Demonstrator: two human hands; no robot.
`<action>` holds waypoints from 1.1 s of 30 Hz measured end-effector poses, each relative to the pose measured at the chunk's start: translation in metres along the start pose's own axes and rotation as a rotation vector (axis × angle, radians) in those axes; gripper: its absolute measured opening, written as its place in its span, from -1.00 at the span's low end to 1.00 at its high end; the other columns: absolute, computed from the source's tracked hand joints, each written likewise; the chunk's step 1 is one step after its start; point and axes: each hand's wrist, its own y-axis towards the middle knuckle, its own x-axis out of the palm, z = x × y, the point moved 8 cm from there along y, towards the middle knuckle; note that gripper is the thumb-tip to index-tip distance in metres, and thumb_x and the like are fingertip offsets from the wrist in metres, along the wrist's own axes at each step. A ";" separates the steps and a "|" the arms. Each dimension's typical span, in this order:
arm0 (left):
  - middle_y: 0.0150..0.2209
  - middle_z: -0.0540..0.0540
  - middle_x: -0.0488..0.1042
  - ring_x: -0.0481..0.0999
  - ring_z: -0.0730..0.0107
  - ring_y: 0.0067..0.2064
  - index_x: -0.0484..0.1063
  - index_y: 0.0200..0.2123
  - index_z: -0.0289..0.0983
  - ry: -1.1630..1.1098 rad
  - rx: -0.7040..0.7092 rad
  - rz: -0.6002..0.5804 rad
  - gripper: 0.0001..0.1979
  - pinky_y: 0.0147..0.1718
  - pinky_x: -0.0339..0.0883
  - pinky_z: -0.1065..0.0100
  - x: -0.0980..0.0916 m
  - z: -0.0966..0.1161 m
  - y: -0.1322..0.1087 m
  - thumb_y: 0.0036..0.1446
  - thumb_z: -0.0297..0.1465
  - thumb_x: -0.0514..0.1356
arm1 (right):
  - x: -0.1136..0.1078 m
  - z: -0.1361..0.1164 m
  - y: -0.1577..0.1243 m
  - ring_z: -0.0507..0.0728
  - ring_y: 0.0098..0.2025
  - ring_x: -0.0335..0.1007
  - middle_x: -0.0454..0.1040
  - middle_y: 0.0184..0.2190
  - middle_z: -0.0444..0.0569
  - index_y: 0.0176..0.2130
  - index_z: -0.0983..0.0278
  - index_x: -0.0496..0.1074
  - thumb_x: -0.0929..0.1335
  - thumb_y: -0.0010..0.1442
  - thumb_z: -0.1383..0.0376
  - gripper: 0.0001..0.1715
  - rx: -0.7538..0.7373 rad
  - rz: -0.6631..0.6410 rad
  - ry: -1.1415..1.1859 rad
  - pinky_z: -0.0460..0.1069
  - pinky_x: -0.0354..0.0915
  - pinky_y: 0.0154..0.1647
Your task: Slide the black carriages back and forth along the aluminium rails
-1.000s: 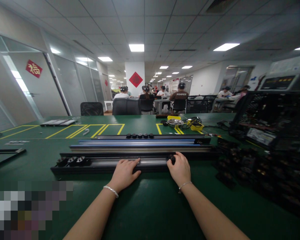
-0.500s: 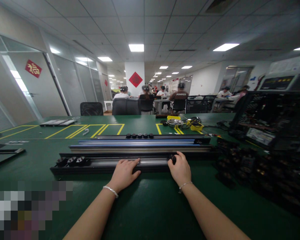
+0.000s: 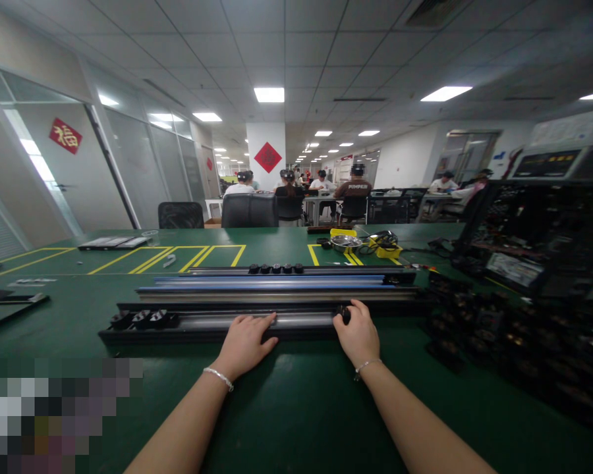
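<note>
A long black and silver rail (image 3: pixel 202 322) lies across the green table in front of me. My left hand (image 3: pixel 246 343) rests on its middle with fingers stretched flat. My right hand (image 3: pixel 358 333) is closed in a pinch on a small black roller (image 3: pixel 344 313) sitting on the rail. Three more black rollers (image 3: pixel 141 318) sit at the rail's left end. Behind it lie two more long rails (image 3: pixel 277 284), the far one carrying a row of several black rollers (image 3: pixel 275 268).
A heap of black parts (image 3: pixel 504 329) and a dark machine (image 3: pixel 538 224) stand at the right. A metal bowl (image 3: pixel 346 242) and yellow boxes sit farther back. Yellow lines mark the table (image 3: pixel 296 408). Seated people work at distant desks.
My right hand with the roller has crept slightly to the right along the rail. The left hand has stayed put.
</note>
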 end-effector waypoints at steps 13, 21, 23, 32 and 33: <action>-0.03 -0.09 0.43 0.36 0.24 -0.04 0.18 0.12 -0.14 0.013 -0.002 -0.003 -0.49 0.00 0.02 0.17 -0.001 0.001 0.000 0.09 -0.16 0.03 | -0.004 0.003 0.001 0.15 -0.17 0.36 0.26 0.06 0.02 -0.32 0.28 0.45 0.22 0.00 0.21 -0.69 0.032 0.015 0.006 0.01 0.23 -0.16; -0.03 -0.07 0.44 0.37 0.24 -0.05 0.18 0.11 -0.13 -0.003 -0.006 -0.002 -0.49 -0.01 0.03 0.18 -0.002 0.001 0.000 0.09 -0.16 0.03 | -0.005 0.006 0.002 0.14 -0.20 0.37 0.28 0.04 0.01 -0.34 0.28 0.45 0.21 -0.01 0.21 -0.69 0.057 0.022 0.028 0.01 0.23 -0.17; -0.04 -0.08 0.44 0.37 0.25 -0.06 0.18 0.11 -0.14 0.001 -0.002 0.001 -0.50 -0.01 0.03 0.18 -0.001 0.001 0.000 0.09 -0.16 0.03 | -0.005 0.008 0.002 0.14 -0.20 0.37 0.29 0.04 0.00 -0.35 0.28 0.45 0.21 -0.01 0.20 -0.69 0.069 0.012 0.029 0.01 0.23 -0.17; -0.05 -0.07 0.45 0.37 0.24 -0.06 0.19 0.11 -0.15 0.013 0.024 0.033 -0.50 -0.02 0.03 0.18 -0.001 0.001 -0.001 0.09 -0.16 0.03 | -0.007 0.009 0.002 0.15 -0.20 0.35 0.30 0.00 0.01 -0.26 0.27 0.45 0.21 0.01 0.17 -0.64 0.102 -0.011 -0.033 0.02 0.21 -0.19; -0.04 -0.07 0.44 0.37 0.24 -0.07 0.19 0.10 -0.16 0.012 0.026 0.034 -0.50 -0.02 0.03 0.18 -0.001 0.001 -0.001 0.10 -0.16 0.02 | -0.008 0.009 0.002 0.15 -0.18 0.35 0.32 -0.03 0.01 -0.25 0.27 0.44 0.21 0.02 0.17 -0.63 0.096 -0.008 -0.032 0.02 0.20 -0.18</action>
